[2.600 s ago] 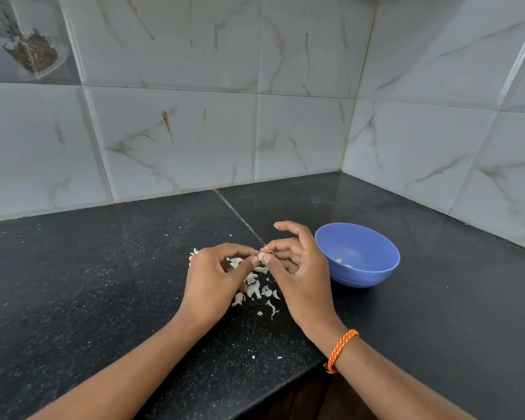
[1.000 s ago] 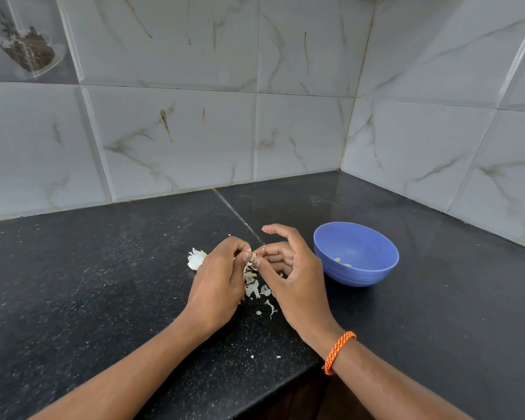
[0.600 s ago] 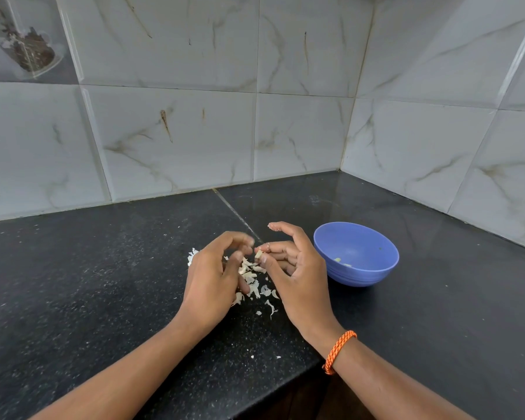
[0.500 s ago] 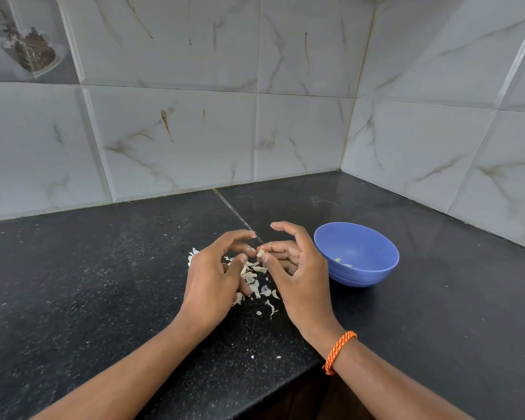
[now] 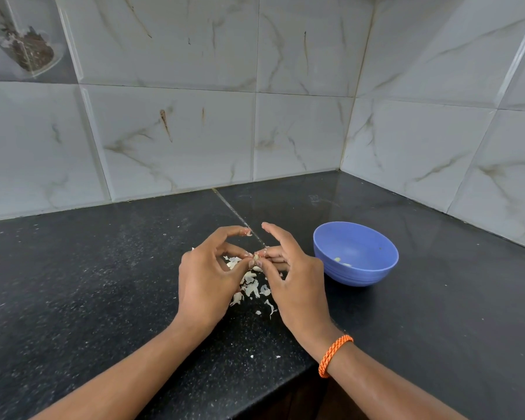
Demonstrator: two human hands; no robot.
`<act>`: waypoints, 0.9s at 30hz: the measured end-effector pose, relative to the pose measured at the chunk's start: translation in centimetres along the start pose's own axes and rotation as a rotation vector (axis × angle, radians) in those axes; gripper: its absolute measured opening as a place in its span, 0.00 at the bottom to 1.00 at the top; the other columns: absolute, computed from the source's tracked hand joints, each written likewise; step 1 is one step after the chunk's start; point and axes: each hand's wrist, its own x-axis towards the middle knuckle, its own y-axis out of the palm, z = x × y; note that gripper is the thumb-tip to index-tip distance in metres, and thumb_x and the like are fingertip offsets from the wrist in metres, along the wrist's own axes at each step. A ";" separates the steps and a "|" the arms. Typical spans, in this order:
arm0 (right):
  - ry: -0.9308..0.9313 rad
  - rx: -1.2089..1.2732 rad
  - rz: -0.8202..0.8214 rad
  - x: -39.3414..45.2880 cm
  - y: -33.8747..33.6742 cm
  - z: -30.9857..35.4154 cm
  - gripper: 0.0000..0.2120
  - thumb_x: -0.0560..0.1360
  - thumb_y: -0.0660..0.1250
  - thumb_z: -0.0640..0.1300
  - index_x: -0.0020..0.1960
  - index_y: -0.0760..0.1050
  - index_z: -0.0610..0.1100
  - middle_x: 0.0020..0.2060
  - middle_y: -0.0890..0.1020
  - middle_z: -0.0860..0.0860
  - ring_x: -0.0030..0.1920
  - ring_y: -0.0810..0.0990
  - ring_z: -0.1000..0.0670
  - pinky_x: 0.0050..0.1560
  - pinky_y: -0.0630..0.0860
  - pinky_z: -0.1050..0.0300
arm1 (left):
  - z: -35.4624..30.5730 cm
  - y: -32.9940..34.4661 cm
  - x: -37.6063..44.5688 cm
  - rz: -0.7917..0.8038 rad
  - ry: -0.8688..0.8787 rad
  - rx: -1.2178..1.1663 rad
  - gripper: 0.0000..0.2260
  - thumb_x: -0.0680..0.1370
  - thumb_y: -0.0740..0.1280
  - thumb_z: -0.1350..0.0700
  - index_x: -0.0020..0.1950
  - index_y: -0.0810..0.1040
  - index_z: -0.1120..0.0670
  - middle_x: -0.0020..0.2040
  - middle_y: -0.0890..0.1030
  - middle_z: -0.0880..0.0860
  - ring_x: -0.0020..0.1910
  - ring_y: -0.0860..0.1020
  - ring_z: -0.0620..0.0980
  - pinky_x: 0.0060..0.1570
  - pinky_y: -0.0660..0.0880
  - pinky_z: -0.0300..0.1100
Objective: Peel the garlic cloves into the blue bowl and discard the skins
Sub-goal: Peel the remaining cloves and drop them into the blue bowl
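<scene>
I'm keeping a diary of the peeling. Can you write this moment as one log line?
step: peeling | both hands pinch garlic clove | skins on counter | blue bowl holds few peeled bits

No readable text, label, brand or number anywhere.

Person, two bare forearms and hands: no sleeves reach into view on either arm. Right wrist: one braided cord bracelet (image 5: pixel 334 354), orange with finer dark flecks in the weave, sitting snug just behind the right hand (image 5: pixel 297 283). Left hand (image 5: pixel 205 283) and left wrist: nothing worn, with no rings visible on the fingers of either hand.
</scene>
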 end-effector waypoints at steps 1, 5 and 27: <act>0.001 0.003 0.003 0.0 0.0 0.0 0.29 0.80 0.74 0.34 0.77 0.74 0.53 0.45 0.84 0.65 0.50 0.86 0.63 0.52 0.80 0.70 | 0.0 0.0 0.0 -0.001 0.013 0.020 0.19 0.76 0.81 0.55 0.60 0.83 0.37 0.43 0.87 0.39 0.25 0.80 0.46 0.38 0.81 0.44; 0.010 0.015 0.024 0.0 0.0 0.1 0.31 0.80 0.73 0.34 0.79 0.72 0.54 0.45 0.84 0.65 0.50 0.86 0.62 0.52 0.80 0.69 | 0.2 0.1 0.0 0.006 0.041 0.056 0.19 0.76 0.80 0.56 0.60 0.82 0.35 0.44 0.86 0.38 0.26 0.78 0.47 0.39 0.81 0.44; -0.025 0.095 0.122 0.5 -0.6 -0.5 0.33 0.80 0.73 0.32 0.76 0.70 0.61 0.49 0.87 0.56 0.51 0.87 0.57 0.55 0.82 0.64 | 0.6 -0.2 0.3 0.104 0.028 -0.064 0.19 0.78 0.76 0.61 0.58 0.70 0.46 0.43 0.85 0.48 0.26 0.74 0.66 0.27 0.75 0.57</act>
